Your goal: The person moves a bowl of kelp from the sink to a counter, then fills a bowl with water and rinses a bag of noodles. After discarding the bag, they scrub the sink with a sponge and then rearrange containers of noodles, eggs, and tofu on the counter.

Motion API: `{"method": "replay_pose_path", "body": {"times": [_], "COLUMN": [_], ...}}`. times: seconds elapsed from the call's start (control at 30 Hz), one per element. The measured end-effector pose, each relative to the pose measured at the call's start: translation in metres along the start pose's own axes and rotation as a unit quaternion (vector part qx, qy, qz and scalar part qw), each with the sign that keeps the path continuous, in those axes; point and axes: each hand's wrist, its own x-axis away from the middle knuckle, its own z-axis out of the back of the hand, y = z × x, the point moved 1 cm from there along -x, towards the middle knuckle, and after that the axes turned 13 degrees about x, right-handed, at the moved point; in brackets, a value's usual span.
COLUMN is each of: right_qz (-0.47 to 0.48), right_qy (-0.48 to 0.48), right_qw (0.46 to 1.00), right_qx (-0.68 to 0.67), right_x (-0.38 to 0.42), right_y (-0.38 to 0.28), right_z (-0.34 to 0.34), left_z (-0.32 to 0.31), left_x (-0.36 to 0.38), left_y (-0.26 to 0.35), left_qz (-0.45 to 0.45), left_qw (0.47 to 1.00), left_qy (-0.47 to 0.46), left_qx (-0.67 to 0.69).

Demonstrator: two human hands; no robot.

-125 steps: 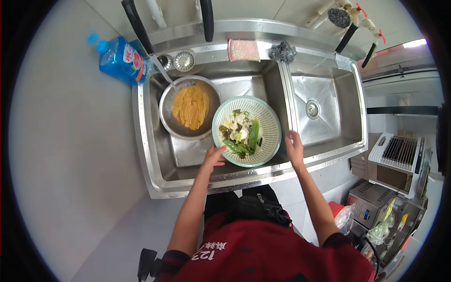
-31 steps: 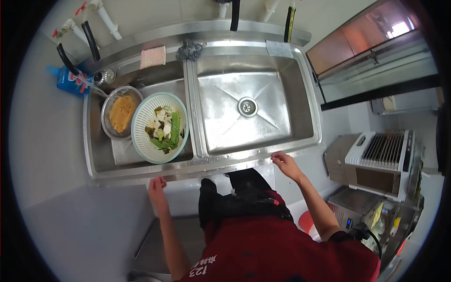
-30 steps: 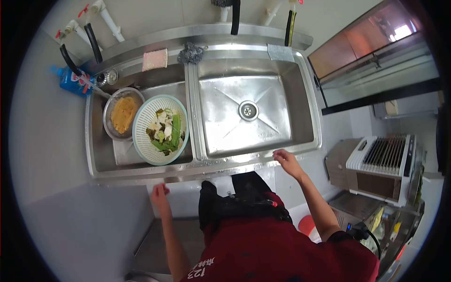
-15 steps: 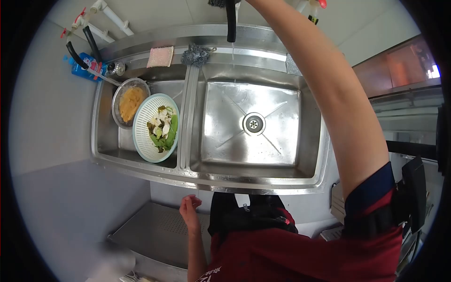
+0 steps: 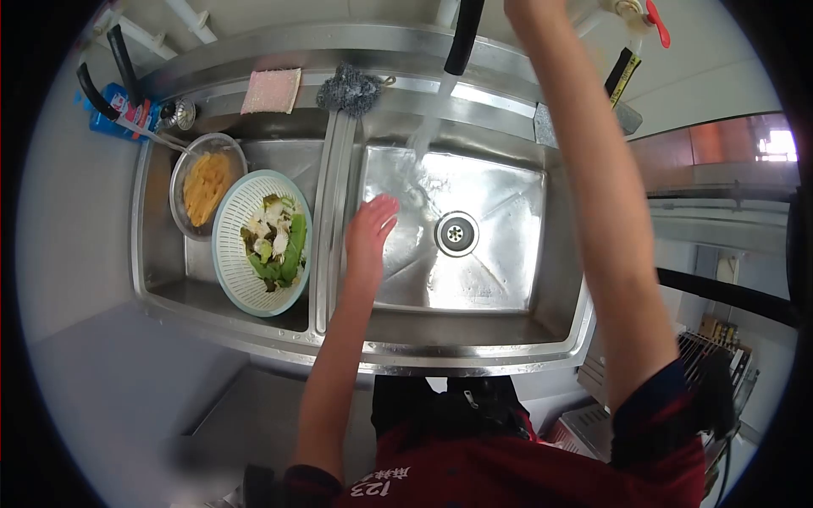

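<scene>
My left hand [image 5: 371, 227] is over the left side of the right sink basin [image 5: 500, 279], fingers stretched out and holding nothing. At the top edge of the view, my right hand [image 5: 533, 10] is mostly cut off, so its fingers cannot be made out. Just left of it hangs a black hose [image 5: 464, 38], and a stream of water [image 5: 428, 123] runs from it into the basin. To the left of my left hand, a pale green colander [image 5: 233, 245] holds leafy greens [image 5: 292, 245] and whitish pieces.
Beside the colander, a bowl [image 5: 179, 190] of yellow strips stands under another running hose [image 5: 97, 93]. A pink sponge [image 5: 271, 91] and grey scrubber [image 5: 350, 90] lie on the back ledge. A blue bottle [image 5: 110, 114] is at far left, a red tap handle [image 5: 657, 24] upper right.
My left hand has risen from below the sink's front edge to over the right basin. Water from the black hose has grown from a thin trickle to a wide stream. The view has shifted.
</scene>
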Motion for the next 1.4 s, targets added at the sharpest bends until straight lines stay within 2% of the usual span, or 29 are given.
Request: {"method": "replay_pose_path", "body": {"times": [0.03, 0.1, 0.13, 0.2, 0.27, 0.33, 0.4, 0.47, 0.53, 0.57, 0.6, 0.63, 0.7, 0.77, 0.83, 0.87, 0.93, 1.0, 1.03, 1.07, 1.13, 1.17, 1.2, 1.23, 1.27, 1.3, 1.33, 1.37, 1.4], "right_qz": [-0.038, -0.084, -0.244, -0.502, -0.654, -0.641, -0.628, -0.585, -0.574, -0.586, -0.593, -0.599, -0.621, -0.658, -0.679, -0.68, -0.759, -0.782, -0.805, -0.785, -0.712, -0.655, -0.558, -0.514, -0.454, -0.521, -0.559, -0.558, -0.577], "right_qy": [0.044, 0.109, 0.12, 0.123, 0.104, 0.123, 0.135, 0.128, 0.096, 0.067, 0.039, 0.001, -0.026, -0.003, -0.006, -0.022, 0.003, -0.007, -0.027, -0.044, -0.103, -0.133, -0.193, -0.257, -0.301, -0.263, -0.217, -0.215, -0.192], "right_qw": [0.998, 0.99, 0.96, 0.812, 0.669, 0.666, 0.664, 0.67, 0.679, 0.69, 0.703, 0.719, 0.744, 0.735, 0.708, 0.692, 0.638, 0.614, 0.586, 0.614, 0.694, 0.744, 0.807, 0.818, 0.838, 0.795, 0.72, 0.723, 0.687], "right_qx": [0.02, 0.017, -0.064, -0.271, -0.337, -0.361, -0.383, -0.439, -0.447, -0.42, -0.391, -0.352, -0.246, -0.164, -0.195, -0.24, -0.131, -0.11, -0.09, -0.077, -0.029, 0.004, 0.015, 0.019, 0.024, -0.164, -0.35, -0.345, -0.398], "right_x": [0.024, 0.079, 0.117, 0.184, 0.218, 0.218, 0.206, 0.199, 0.193, 0.189, 0.186, 0.184, 0.191, 0.221, 0.279, 0.307, 0.323, 0.333, 0.339, 0.339, 0.314, 0.299, 0.292, 0.277, 0.273, 0.267, 0.26, 0.252, 0.246], "right_y": [-0.003, 0.02, 0.047, 0.098, 0.133, 0.146, 0.15, 0.152, 0.156, 0.156, 0.157, 0.156, 0.153, 0.156, 0.173, 0.179, 0.136, 0.12, 0.111, 0.108, 0.104, 0.099, 0.102, 0.1, 0.107, 0.115, 0.12, 0.126, 0.13], "right_z": [0.013, 0.047, 0.064, 0.074, 0.073, 0.065, 0.058, 0.054, 0.052, 0.055, 0.06, 0.067, 0.088, 0.119, 0.158, 0.174, 0.171, 0.172, 0.172, 0.169, 0.15, 0.136, 0.123, 0.111, 0.1, 0.091, 0.085, 0.086, 0.088], "left_z": [-0.004, -0.014, -0.02, -0.029, -0.036, -0.047, -0.062, -0.073, -0.069, -0.07, -0.059, -0.043, -0.014, -0.007, 0.028, 0.035, 0.047, 0.054, 0.053, 0.048, 0.036, 0.044, 0.05, 0.027, 0.003, -0.008, -0.013, -0.018, -0.026], "left_x": [-0.017, -0.047, -0.058, -0.079, -0.1, -0.11, -0.112, -0.107, -0.11, -0.104, -0.112, -0.121, -0.137, -0.139, -0.172, -0.176, -0.177, -0.183, -0.177, -0.166, -0.13, -0.112, -0.098, -0.076, -0.059, -0.06, -0.062, -0.072, -0.085], "left_y": [-0.004, -0.01, -0.012, -0.017, -0.025, -0.03, -0.034, -0.036, -0.035, -0.02, -0.003, 0.016, 0.075, 0.122, 0.141, 0.151, 0.164, 0.176, 0.183, 0.19, 0.182, 0.172, 0.16, 0.132, 0.103, 0.075, 0.053, 0.038, 0.03], "left_qz": [-0.001, 0.035, 0.03, 0.055, 0.05, 0.043, 0.033, 0.002, -0.022, -0.041, -0.149, -0.249, -0.4, -0.499, -0.492, -0.494, -0.485, -0.454, -0.462, -0.466, -0.449, -0.396, -0.318, -0.253, -0.193, -0.176, -0.166, -0.161, -0.158], "left_qw": [1.0, 0.993, 0.993, 0.987, 0.986, 0.979, 0.976, 0.961, 0.975, 0.991, 0.988, 0.96, 0.847, 0.594, 0.494, 0.496, 0.456, 0.491, 0.479, 0.468, 0.612, 0.762, 0.881, 0.926, 0.959, 0.959, 0.956, 0.923, 0.925], "left_qy": [-0.004, 0.026, 0.025, 0.027, 0.039, 0.015, 0.045, -0.053, 0.004, 0.069, 0.028, -0.01, 0.06, 0.134, 0.145, 0.142, 0.045, 0.069, 0.071, 0.071, 0.133, 0.102, 0.075, 0.051, 0.033, 0.029, 0.027, -0.002, -0.004], "left_qx": [-0.001, 0.109, 0.109, 0.145, 0.152, 0.196, 0.21, 0.27, 0.219, 0.104, -0.013, -0.131, -0.346, -0.617, -0.701, -0.699, -0.745, -0.74, -0.743, -0.748, -0.637, -0.501, -0.342, -0.275, -0.205, -0.222, -0.239, -0.348, -0.344]}}
